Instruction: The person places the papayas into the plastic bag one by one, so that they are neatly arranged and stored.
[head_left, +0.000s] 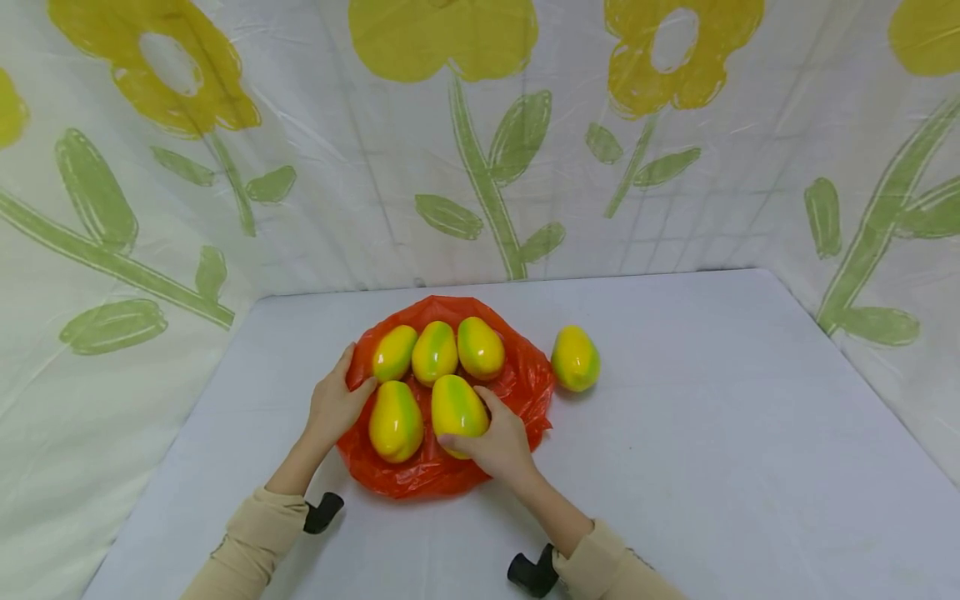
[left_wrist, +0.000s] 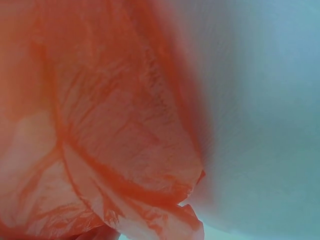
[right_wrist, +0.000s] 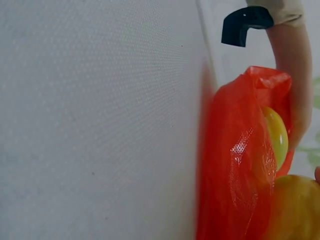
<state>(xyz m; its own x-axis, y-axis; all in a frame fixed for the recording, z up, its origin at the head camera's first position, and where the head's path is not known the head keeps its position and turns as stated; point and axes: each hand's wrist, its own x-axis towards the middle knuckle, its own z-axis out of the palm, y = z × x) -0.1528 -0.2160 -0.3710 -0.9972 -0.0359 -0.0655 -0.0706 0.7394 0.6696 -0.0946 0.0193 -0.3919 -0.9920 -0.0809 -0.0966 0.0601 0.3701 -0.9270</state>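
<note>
My right hand (head_left: pixel 498 442) grips a glossy yellow-green mango (head_left: pixel 453 408), thumb along its near side and fingers around its right. That mango is over the front right part of an opened red plastic bag (head_left: pixel 438 479). At the bag's left rim, my left hand (head_left: pixel 336 407) holds the plastic between thumb and fingers. Inside the bag lie several more mangoes, one front left (head_left: pixel 396 422) and a row behind (head_left: pixel 434 353). The left wrist view is filled mostly by crumpled red plastic (left_wrist: pixel 120 125). In the right wrist view, the held mango (right_wrist: pixel 297 207) shows blurred beside the bag.
One more mango (head_left: pixel 575 358) lies on the white table (head_left: pixel 712 433), just right of the bag. Behind the table hangs a white curtain (head_left: pixel 322 167) printed with yellow flowers. Black wrist devices (head_left: pixel 532 573) stick out by both sleeves.
</note>
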